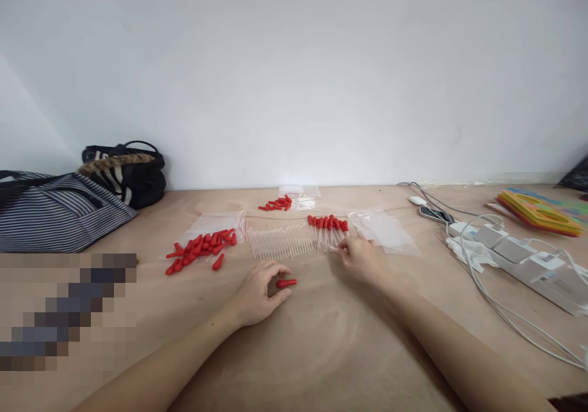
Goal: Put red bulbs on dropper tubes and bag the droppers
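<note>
The left hand curves half-open around a red bulb; the right hand, fingertips bunched, hold unclear, meets the capped tubes. Seemingly bulb-fitting; next calls for gripping that bulb.

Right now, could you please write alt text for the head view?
A person's left hand curves around a red bulb on a table, while the right hand is at red-topped clear tubes. Uncapped tubes and piled red bulbs lie left of these.

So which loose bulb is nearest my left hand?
The lone red bulb framed by your left hand; the left heap and back heap lie farther off.
</note>
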A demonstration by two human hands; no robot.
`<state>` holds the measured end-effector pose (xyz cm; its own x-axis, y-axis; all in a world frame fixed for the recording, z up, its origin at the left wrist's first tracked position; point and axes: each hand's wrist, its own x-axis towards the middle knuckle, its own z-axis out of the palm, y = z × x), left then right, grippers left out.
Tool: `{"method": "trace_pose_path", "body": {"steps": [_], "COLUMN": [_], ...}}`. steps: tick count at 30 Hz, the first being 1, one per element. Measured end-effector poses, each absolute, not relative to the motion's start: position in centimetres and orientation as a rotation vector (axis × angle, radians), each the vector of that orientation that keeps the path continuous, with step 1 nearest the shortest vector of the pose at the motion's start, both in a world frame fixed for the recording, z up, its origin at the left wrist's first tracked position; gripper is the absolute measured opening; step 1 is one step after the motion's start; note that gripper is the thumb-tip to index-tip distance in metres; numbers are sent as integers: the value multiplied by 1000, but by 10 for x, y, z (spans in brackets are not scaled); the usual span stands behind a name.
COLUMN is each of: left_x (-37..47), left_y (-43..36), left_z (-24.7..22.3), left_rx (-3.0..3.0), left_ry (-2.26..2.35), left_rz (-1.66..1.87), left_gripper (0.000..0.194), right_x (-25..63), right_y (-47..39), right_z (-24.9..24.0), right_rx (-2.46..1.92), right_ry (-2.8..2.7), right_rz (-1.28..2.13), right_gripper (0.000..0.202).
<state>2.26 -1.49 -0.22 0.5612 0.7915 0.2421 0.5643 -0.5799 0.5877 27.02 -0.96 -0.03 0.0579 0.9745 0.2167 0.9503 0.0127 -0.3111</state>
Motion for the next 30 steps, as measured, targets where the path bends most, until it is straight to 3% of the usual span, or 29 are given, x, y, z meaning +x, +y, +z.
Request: {"method": "trace_pose_path", "body": {"steps": [5, 30], "left_x": [27, 27], "left_y": [-12, -10], "left_z": [-3, -9], "left_rx": [2361, 2161], "left_ry": [1092, 1181], "left_rz": [625, 751], "left_gripper": [14, 15], "right_x": [247, 220], "right_y": [-26, -42], "right_z": [-12, -12], "right_rx": [-1701, -1469], "right_ry": [-2124, -2100], "right_rz": [86, 162], "right_gripper": [10, 10]}}
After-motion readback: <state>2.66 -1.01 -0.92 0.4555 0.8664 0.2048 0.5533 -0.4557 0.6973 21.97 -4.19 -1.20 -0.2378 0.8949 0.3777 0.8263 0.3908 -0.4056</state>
